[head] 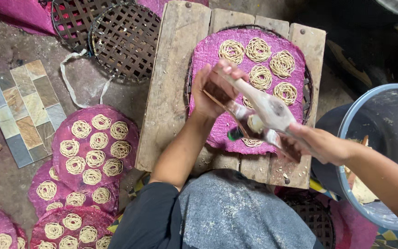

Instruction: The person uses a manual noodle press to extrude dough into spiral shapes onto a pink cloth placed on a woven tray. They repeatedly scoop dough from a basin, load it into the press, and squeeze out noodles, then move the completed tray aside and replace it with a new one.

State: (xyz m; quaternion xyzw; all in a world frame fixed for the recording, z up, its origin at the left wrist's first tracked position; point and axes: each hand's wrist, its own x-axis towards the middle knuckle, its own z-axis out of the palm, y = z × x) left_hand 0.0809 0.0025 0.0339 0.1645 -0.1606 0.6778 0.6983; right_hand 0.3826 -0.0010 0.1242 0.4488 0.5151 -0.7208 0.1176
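Both my hands hold a wooden noodle press (260,115) over a magenta mat (217,55) that lies on a round woven tray on a wooden board (171,78). My left hand (213,87) grips the press's upper handle. My right hand (321,144) grips the lower handle at the right. Several coiled noodle nests (260,76) lie on the mat's far half, and one more nest (252,142) lies just under the press, partly hidden by it.
Several filled magenta mats with noodle nests (95,145) are stacked on the floor at the left. Empty dark woven trays (125,39) lie at the top left. A large blue-rimmed tub (346,120) stands at the right. A tiled slab (21,110) rests on the floor.
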